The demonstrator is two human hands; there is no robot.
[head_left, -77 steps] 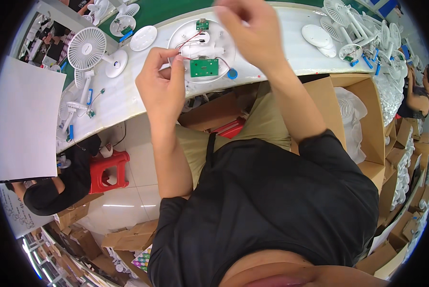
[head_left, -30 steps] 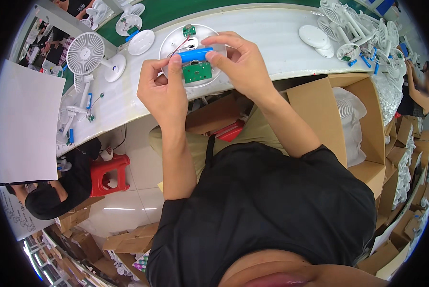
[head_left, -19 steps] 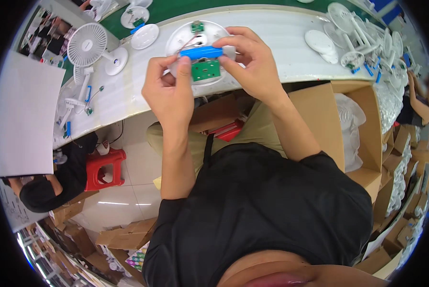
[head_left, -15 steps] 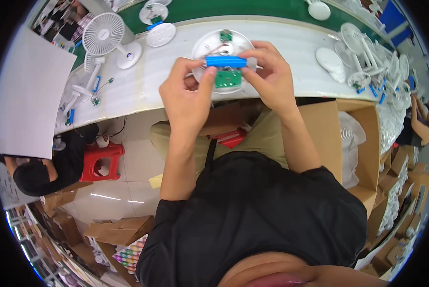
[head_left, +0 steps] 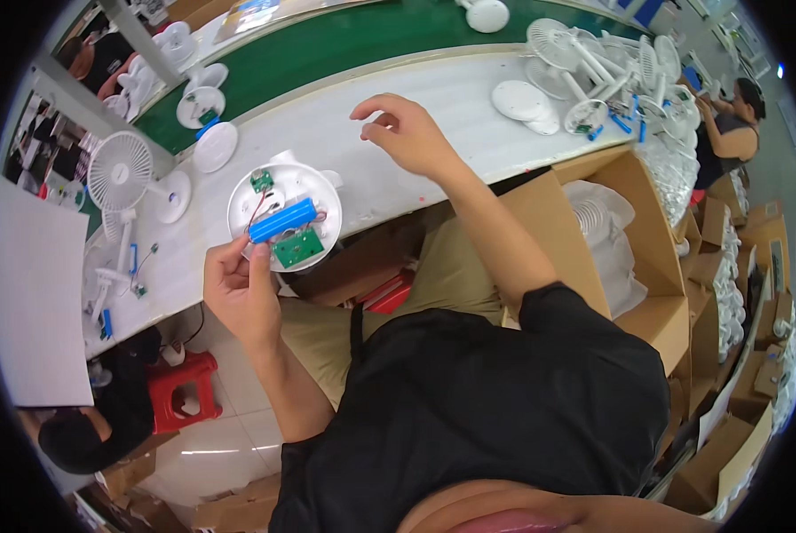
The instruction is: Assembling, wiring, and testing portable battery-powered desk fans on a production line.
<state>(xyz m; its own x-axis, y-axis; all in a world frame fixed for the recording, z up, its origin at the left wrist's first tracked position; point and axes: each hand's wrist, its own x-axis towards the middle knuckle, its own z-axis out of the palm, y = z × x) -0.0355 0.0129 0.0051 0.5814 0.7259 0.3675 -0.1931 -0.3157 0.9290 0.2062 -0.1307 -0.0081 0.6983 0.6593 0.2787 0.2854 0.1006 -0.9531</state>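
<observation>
A round white fan base (head_left: 328, 200) lies at the near edge of the white table, its open side up. Inside it are a green circuit board (head_left: 298, 248), a smaller green board (head_left: 262, 181) and thin red wires. Across it lies a blue cylindrical battery (head_left: 282, 219). My left hand (head_left: 242, 289) pinches at the battery's left end, beside the base's rim; the exact contact is partly hidden. Over the table to the right, my right hand (head_left: 407, 133) is raised with thumb and fingers curved apart, holding nothing.
Left stand a white fan (head_left: 121, 171) and a white disc (head_left: 216, 147). At the right are white discs (head_left: 519, 100) and a pile of fan parts with blue batteries (head_left: 622, 124). An open cardboard box (head_left: 549, 240) stands by my right arm. Behind the table runs a green belt (head_left: 327, 67).
My right hand has let go of the battery and moved up and right, away from the base. My left hand stays at the battery's left end. The view has turned.
</observation>
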